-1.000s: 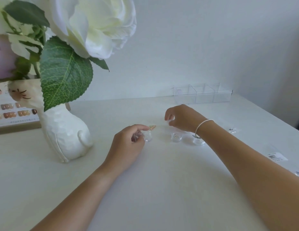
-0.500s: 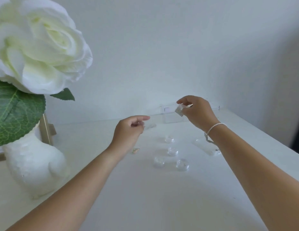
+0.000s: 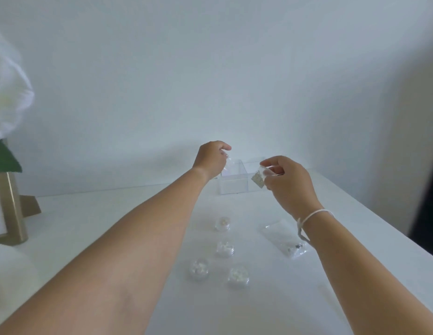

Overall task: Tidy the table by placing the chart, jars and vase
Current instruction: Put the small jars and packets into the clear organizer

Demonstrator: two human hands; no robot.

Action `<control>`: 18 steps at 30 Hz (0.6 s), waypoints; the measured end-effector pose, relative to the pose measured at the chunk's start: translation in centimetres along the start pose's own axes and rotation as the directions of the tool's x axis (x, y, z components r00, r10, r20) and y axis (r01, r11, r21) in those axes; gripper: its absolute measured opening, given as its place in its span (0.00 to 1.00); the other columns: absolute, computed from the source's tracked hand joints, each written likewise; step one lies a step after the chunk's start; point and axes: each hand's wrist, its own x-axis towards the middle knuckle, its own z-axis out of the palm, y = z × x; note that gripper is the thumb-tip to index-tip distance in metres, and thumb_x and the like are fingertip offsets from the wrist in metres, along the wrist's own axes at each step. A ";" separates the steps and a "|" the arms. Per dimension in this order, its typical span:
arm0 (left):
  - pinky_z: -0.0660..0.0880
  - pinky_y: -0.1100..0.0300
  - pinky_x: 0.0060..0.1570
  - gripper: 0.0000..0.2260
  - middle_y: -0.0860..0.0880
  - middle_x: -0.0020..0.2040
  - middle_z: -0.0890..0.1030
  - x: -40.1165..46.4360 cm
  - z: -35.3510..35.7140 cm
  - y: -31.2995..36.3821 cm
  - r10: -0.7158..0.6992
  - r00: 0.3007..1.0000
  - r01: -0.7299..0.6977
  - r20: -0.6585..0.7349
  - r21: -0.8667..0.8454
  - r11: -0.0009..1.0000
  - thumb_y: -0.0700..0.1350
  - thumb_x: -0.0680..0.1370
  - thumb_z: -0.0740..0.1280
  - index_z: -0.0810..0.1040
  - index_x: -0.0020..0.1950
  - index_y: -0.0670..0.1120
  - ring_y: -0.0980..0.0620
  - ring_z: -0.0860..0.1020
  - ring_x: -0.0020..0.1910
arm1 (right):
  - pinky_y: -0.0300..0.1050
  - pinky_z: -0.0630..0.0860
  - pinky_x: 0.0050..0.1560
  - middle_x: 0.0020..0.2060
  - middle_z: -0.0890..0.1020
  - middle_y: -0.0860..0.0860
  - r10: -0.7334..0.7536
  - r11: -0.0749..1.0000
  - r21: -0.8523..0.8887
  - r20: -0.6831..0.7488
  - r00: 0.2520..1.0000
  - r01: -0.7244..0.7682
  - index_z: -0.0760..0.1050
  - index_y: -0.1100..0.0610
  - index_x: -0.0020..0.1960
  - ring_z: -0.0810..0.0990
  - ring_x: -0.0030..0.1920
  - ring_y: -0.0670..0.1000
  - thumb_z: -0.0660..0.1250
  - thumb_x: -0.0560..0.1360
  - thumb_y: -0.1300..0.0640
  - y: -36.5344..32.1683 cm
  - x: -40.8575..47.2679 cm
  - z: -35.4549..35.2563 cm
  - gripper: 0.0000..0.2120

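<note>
Several small clear jars stand on the white table: one [image 3: 223, 223], one [image 3: 225, 248] and one [image 3: 198, 268] among them. My left hand [image 3: 210, 159] is raised over the clear organiser box [image 3: 233, 183] at the back, fingers pinched on a small clear item that I cannot make out. My right hand [image 3: 286, 180] hovers beside the box and pinches a small clear packet [image 3: 259, 178] of pale bits. The gold-framed chart [image 3: 10, 209] stands at the far left. The white vase [image 3: 10, 274] shows blurred at the lower left, its white flower [image 3: 7, 102] above.
A flat clear plastic bag [image 3: 283, 238] with a few dark bits lies on the table under my right wrist. The table's right edge [image 3: 379, 228] runs diagonally; beyond it is a dark gap. A white wall stands close behind the box.
Both hands have risen from the table and moved back to the clear box, my left hand more so. The view has swung right, pushing the vase and flower to the left edge.
</note>
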 end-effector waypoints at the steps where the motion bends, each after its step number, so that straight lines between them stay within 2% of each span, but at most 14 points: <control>1: 0.68 0.67 0.31 0.17 0.47 0.49 0.77 0.4 0.3 -0.2 -0.014 1.000 0.014 0.010 0.007 1.000 0.35 0.76 0.54 0.77 0.58 0.45 0.54 0.74 0.41 | 0.25 0.65 0.20 0.36 0.76 0.48 -0.007 1.000 0.006 -0.005 1.000 0.007 0.75 0.52 0.46 0.73 0.32 0.46 0.58 0.75 0.64 0.1 0.1 0.1 0.10; 4: 0.68 0.68 0.28 0.20 0.45 0.50 0.77 1.3 1.1 -0.7 -0.054 0.998 0.053 0.042 0.032 0.998 0.34 0.75 0.51 0.76 0.58 0.45 0.57 0.72 0.36 | 0.25 0.65 0.21 0.37 0.77 0.49 -0.006 1.000 0.022 -0.010 1.000 0.007 0.74 0.52 0.45 0.74 0.32 0.48 0.58 0.75 0.64 0.3 0.1 0.3 0.09; 6: 0.70 0.66 0.31 0.20 0.43 0.54 0.78 1.5 1.5 -0.9 -0.075 0.995 0.071 0.072 0.052 0.996 0.33 0.74 0.51 0.76 0.59 0.45 0.53 0.74 0.39 | 0.25 0.66 0.22 0.36 0.77 0.49 -0.003 1.000 0.024 -0.011 1.000 0.003 0.75 0.53 0.46 0.74 0.32 0.48 0.58 0.75 0.63 0.5 0.2 0.4 0.09; 8: 0.74 0.60 0.45 0.20 0.43 0.59 0.78 1.6 1.8 -0.9 -0.092 0.990 0.079 0.111 0.115 0.990 0.34 0.75 0.52 0.74 0.61 0.46 0.48 0.75 0.49 | 0.25 0.66 0.22 0.35 0.76 0.48 0.004 1.000 0.028 -0.018 1.000 -0.004 0.75 0.53 0.46 0.74 0.32 0.48 0.59 0.75 0.63 0.6 0.3 0.3 0.09; 10: 0.70 0.53 0.61 0.21 0.44 0.63 0.76 1.6 2.2 -1.0 -0.095 0.984 0.061 0.149 0.214 0.975 0.34 0.75 0.53 0.72 0.65 0.48 0.45 0.73 0.60 | 0.24 0.66 0.22 0.36 0.77 0.47 0.008 1.000 0.025 -0.030 1.000 -0.007 0.76 0.52 0.45 0.74 0.32 0.48 0.59 0.75 0.63 0.7 0.4 0.1 0.09; 11: 0.67 0.52 0.64 0.23 0.44 0.65 0.75 1.6 2.4 -1.0 -0.083 0.985 0.039 0.150 0.276 0.960 0.34 0.75 0.53 0.70 0.67 0.49 0.45 0.71 0.63 | 0.25 0.67 0.23 0.36 0.77 0.48 0.007 1.000 0.018 -0.035 0.999 -0.006 0.76 0.52 0.45 0.74 0.32 0.48 0.59 0.75 0.63 0.8 0.4 0.1 0.09; 14: 0.62 0.51 0.63 0.27 0.46 0.70 0.67 0.7 1.8 -1.2 0.027 0.999 -0.032 0.019 0.416 0.909 0.33 0.74 0.53 0.65 0.71 0.51 0.43 0.66 0.66 | 0.32 0.71 0.30 0.38 0.78 0.48 0.007 1.000 0.002 -0.038 0.999 -0.007 0.76 0.51 0.45 0.76 0.34 0.50 0.60 0.75 0.62 0.8 0.5 0.1 0.09; 18: 0.65 0.51 0.65 0.24 0.44 0.69 0.68 -2.0 -0.8 -3.4 0.073 0.991 -0.042 -0.115 0.255 0.966 0.34 0.75 0.55 0.67 0.69 0.49 0.43 0.67 0.66 | 0.39 0.74 0.37 0.36 0.77 0.47 0.000 1.000 -0.001 -0.045 0.999 0.000 0.76 0.51 0.44 0.76 0.35 0.51 0.60 0.74 0.64 0.8 0.4 -0.1 0.10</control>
